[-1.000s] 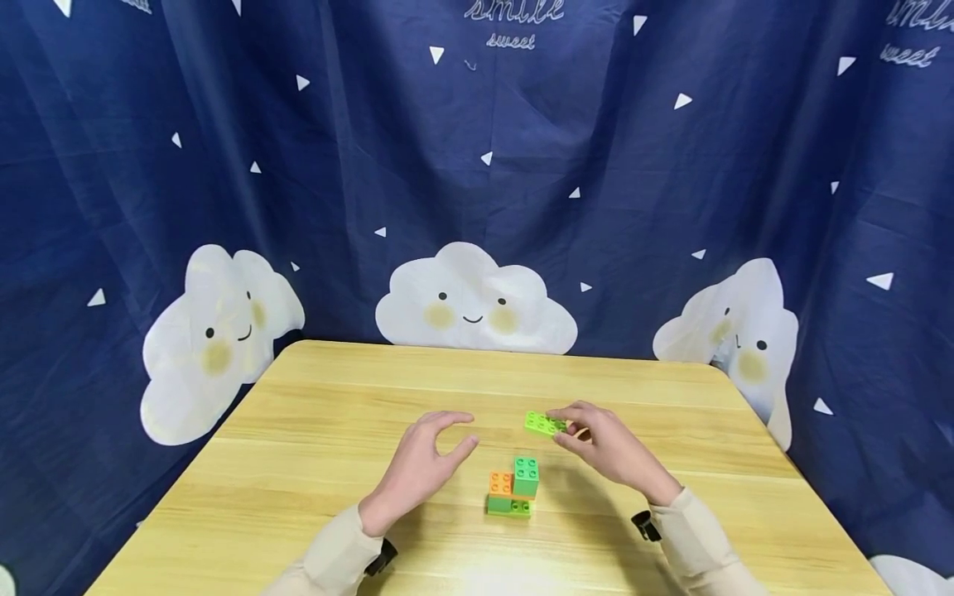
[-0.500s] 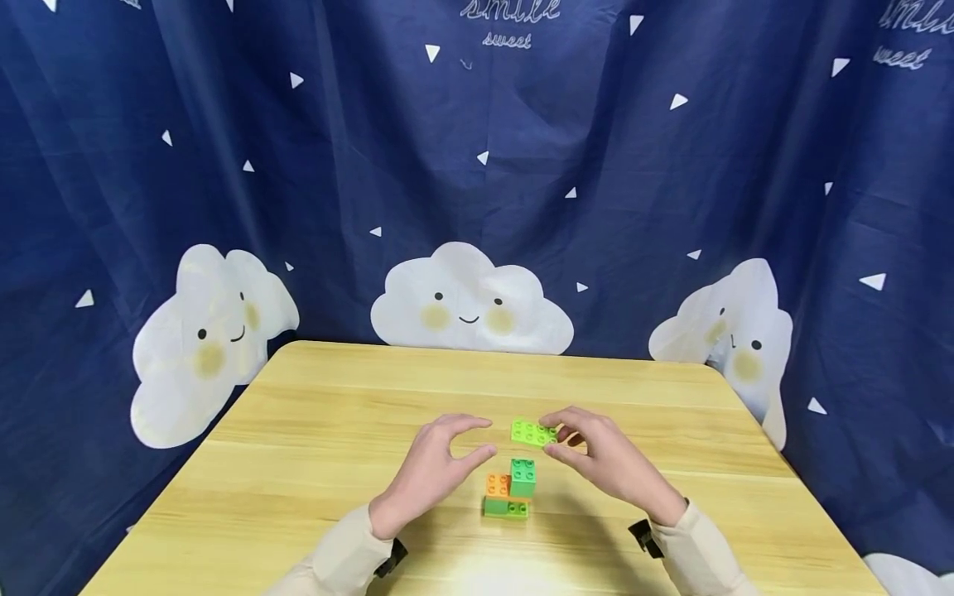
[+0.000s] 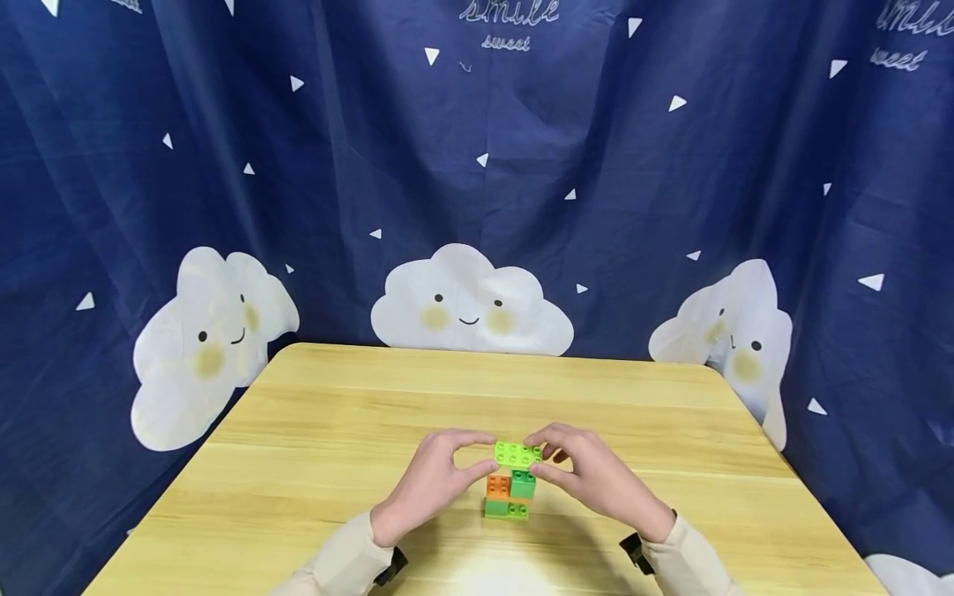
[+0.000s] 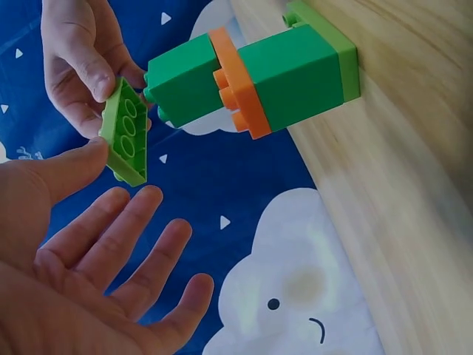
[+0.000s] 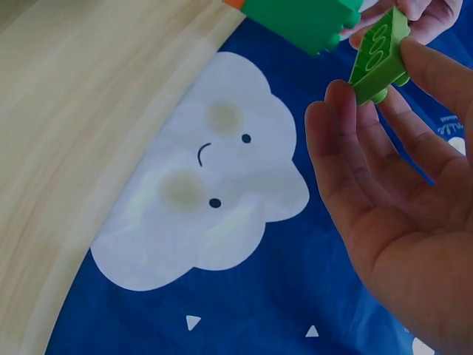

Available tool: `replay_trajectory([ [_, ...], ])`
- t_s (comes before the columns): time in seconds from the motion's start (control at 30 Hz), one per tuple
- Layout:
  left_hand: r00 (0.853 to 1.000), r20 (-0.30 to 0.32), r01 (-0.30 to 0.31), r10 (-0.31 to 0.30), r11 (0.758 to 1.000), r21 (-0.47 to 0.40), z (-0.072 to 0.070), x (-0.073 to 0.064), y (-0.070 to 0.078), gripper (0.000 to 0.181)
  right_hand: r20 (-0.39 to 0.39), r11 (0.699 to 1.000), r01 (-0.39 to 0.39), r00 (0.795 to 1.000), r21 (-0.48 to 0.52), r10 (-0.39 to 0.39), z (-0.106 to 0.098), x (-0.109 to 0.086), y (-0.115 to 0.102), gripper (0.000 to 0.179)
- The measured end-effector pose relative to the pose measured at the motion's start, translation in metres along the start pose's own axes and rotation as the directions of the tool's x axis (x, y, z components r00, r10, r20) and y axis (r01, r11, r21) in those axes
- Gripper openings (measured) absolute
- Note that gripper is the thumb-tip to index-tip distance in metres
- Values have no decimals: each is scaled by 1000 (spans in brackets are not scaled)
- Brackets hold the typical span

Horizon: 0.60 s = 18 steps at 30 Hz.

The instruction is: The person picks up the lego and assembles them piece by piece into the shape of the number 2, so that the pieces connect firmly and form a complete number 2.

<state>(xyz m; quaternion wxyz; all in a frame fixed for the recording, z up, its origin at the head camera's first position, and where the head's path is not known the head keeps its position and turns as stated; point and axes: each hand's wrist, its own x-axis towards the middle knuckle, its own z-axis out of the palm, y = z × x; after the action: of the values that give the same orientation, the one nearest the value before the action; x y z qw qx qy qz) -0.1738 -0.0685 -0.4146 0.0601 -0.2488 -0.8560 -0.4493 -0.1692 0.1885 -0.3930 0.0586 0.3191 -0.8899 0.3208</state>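
A light-green eight-stud building brick (image 3: 514, 454) is held level just over a small stack in the head view. My right hand (image 3: 589, 478) pinches its right end between thumb and fingers. My left hand (image 3: 432, 478) has its thumb and forefinger at the left end, the other fingers spread in the left wrist view. The brick's hollow underside (image 4: 128, 132) shows there. Below it, the stack has a tall green top brick (image 3: 523, 483), an orange brick (image 3: 498, 486), a green brick (image 4: 295, 74) and a light-green base (image 3: 517, 511). A gap separates the held brick from the top studs.
The stack stands on a pale wooden table (image 3: 335, 422), nearer its front edge. A dark blue curtain (image 3: 417, 124) with smiling white clouds (image 3: 473, 302) closes off the back and both sides. Black straps (image 3: 391, 567) circle both wrists below the cream sleeves.
My right hand has brought the light-green brick left and toward me, over the stack. My left hand has moved right until its fingertips meet the brick's left end. The stack stays put.
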Motion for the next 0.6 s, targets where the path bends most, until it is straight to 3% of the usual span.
replay_trajectory([
  [0.2,999,42,-6,7,1000,-4,1,-1,-1,31,0,1000,4,1000,14,-4,5,-2,1,23],
  [0.37,997,83,11,-12,1000,14,0,-2,-1,26,17,999,-36,999,10,36,10,-3,3,23],
  [0.6,996,92,11,-15,999,49,1,-3,-3,25,34,998,-59,998,24,58,13,-5,4,23],
])
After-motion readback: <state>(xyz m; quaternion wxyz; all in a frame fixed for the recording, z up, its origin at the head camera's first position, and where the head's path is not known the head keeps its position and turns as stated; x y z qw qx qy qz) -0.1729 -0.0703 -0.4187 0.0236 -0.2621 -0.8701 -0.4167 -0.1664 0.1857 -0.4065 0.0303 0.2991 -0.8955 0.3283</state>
